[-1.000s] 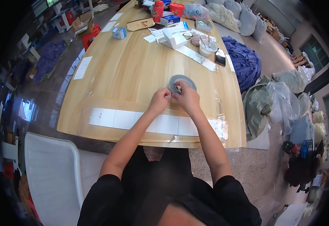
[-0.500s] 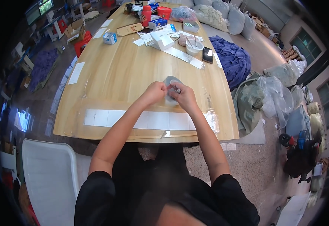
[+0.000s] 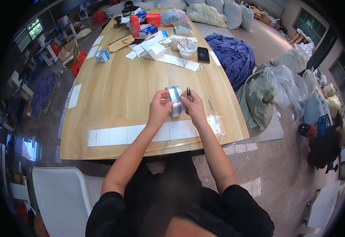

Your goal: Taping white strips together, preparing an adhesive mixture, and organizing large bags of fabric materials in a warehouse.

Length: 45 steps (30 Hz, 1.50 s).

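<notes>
A roll of clear, greyish tape (image 3: 175, 102) stands on edge between my hands, over the wooden table (image 3: 121, 87). My left hand (image 3: 159, 107) is curled at the roll's left side, thumb and fingertips against it. In my right hand (image 3: 194, 107) is a small pair of dark-tipped snips (image 3: 188, 93), points directed away from me. My right fingertips also meet the roll's right side. Whether the roll rests on the tabletop I cannot tell. Nearer to me, a row of white cards (image 3: 137, 133) lies flat along the table's front, with clear film around its right end.
Farther back are a white bowl (image 3: 187, 51) with sticks, a phone (image 3: 203, 55), a white box (image 3: 153, 50), a red bottle (image 3: 135, 26) and a small blue-white box (image 3: 102, 56). Purple cloth (image 3: 231, 59) is heaped beyond the right edge; a white chair (image 3: 60, 197) stands at left.
My hands have spread apart, and the tape roll between them has turned to show its banded outer side. The snips now point up from my right hand. The view has shifted slightly.
</notes>
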Motion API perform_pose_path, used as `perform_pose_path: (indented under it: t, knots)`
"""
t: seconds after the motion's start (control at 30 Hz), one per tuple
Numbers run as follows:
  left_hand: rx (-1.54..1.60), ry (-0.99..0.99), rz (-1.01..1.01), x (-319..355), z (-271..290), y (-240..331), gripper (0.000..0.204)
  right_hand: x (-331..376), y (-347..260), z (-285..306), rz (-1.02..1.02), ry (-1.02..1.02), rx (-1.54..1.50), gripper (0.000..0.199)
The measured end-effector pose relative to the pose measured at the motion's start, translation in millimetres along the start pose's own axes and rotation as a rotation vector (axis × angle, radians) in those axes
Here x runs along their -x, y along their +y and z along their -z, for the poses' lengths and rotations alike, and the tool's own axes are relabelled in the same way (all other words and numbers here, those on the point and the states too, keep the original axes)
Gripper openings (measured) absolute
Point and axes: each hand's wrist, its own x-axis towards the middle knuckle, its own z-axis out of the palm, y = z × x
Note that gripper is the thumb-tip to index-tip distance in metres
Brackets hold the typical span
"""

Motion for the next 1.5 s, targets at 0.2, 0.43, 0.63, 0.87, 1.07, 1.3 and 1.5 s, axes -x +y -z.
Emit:
perform_pose_path:
  t: [0.2, 0.43, 0.63, 0.87, 1.07, 1.3, 1.5]
  knots:
    - [0.154, -0.115, 0.16, 9, -19, 18, 0.052, -1, 10, 7, 0.482, 0.249, 0.631, 0.019]
    - [0.27, -0.09, 0.115, 6, -27, 7, 0.057, -14, -12, 14, 0.528, 0.178, 0.619, 0.018]
    - [0.14, -0.111, -0.06, 6, -37, -1, 0.072, -32, -22, 14, 0.422, 0.089, 0.896, 0.017]
    - [-0.138, 0.113, -0.007, -8, -68, -19, 0.078, -28, -40, -9, 0.389, 0.162, 1.163, 0.012]
    - [-0.195, 0.215, -0.039, -4, -72, -8, 0.062, -13, -46, -8, 0.377, 0.178, 1.063, 0.012]
    - [-0.312, 0.091, -0.108, -1, -87, -30, 0.026, -23, -39, -7, 0.399, 0.127, 1.146, 0.014]
    - [-0.317, 0.169, -0.138, -6, -104, -41, 0.026, -23, -47, 1, 0.395, 0.131, 1.048, 0.013]
